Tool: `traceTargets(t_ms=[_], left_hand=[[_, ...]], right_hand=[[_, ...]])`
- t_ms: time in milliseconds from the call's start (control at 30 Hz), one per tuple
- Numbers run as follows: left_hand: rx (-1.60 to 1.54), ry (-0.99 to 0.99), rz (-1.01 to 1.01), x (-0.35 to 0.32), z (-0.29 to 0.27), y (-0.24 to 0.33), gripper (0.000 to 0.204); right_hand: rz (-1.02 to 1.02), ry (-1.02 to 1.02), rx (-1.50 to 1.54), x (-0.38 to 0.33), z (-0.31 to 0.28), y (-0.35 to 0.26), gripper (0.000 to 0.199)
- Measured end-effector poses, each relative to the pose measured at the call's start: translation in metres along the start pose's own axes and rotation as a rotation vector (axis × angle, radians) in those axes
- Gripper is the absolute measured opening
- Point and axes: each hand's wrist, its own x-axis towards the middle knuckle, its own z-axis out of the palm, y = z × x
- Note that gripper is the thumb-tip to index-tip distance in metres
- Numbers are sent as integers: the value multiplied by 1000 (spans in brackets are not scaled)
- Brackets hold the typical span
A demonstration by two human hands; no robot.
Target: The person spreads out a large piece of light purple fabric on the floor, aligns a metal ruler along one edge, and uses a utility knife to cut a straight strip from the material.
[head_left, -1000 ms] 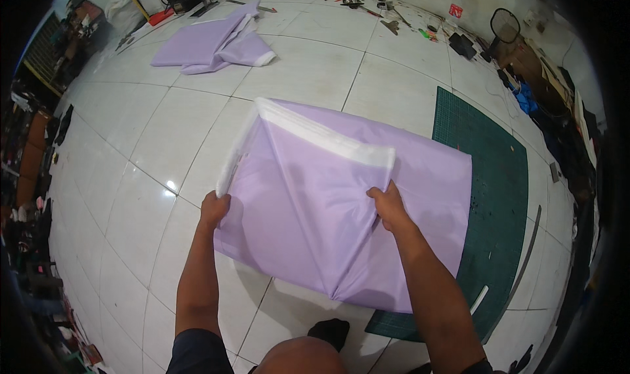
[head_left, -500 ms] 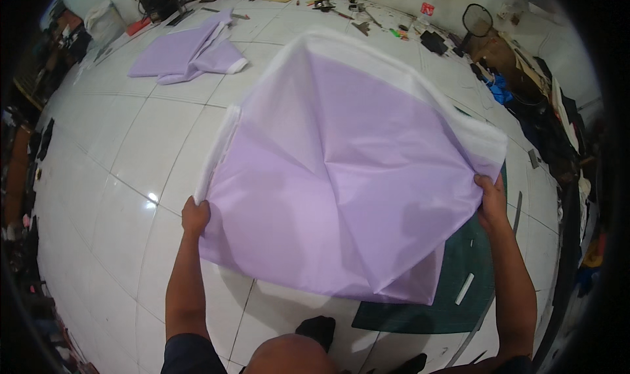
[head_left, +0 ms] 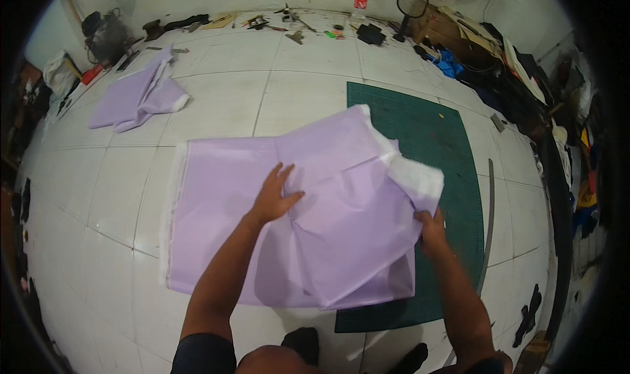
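A large lilac cloth [head_left: 223, 203] with white edges lies on the tiled floor, its right part overlapping a green cutting mat [head_left: 453, 144]. My left hand [head_left: 274, 197] rests on the middle of the cloth, fingers spread. At the right, my right hand [head_left: 431, 231] pinches the cloth's edge, just below a folded-over white border. The cloth between my hands is raised and wrinkled, and its right part lies in loose folds over a flatter layer. The cloth hides much of the mat's left side.
Another crumpled lilac cloth [head_left: 134, 102] lies at the far left. A long grey ruler-like strip [head_left: 489, 223] runs along the mat's right side. Tools [head_left: 262, 23], a bottle [head_left: 360, 1] and a round-headed racket [head_left: 412, 3] line the back wall. Piled materials [head_left: 512, 92] stand at the right.
The cloth, held up and spread between both hands before, has come down onto the floor and mat. My left hand let go of its left edge and moved right onto its middle.
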Motion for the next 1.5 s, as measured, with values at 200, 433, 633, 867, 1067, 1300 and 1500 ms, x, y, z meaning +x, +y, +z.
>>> traceTargets(t_ms=[200,433,633,867,1067,1300,1500], left_hand=[[62,205,85,-50,26,-7,57],[481,635,-488,-192,-103,-126,51],[366,606,-832,-218,-153,-186,71],[448,434,-1045,-215,-191,-201,70],[89,471,-1002,-205,-196,-209,71],[544,254,-1122,-191,-170,-222,90],[771,404,-1011,-230,-185,-246,87]], right_hand=[[534,-182,-418,0,-103,34,74],[-150,-123,-1071,108,-62,0,83],[-226,8,-1225,202,51,-25,81],[-210,-72,-1186,211,99,-14,83],[-173,-59,-1013,216,88,-2,79],[-505,146,-922,197,11,3,63],[-191,36,-1369,85,-141,2,73]])
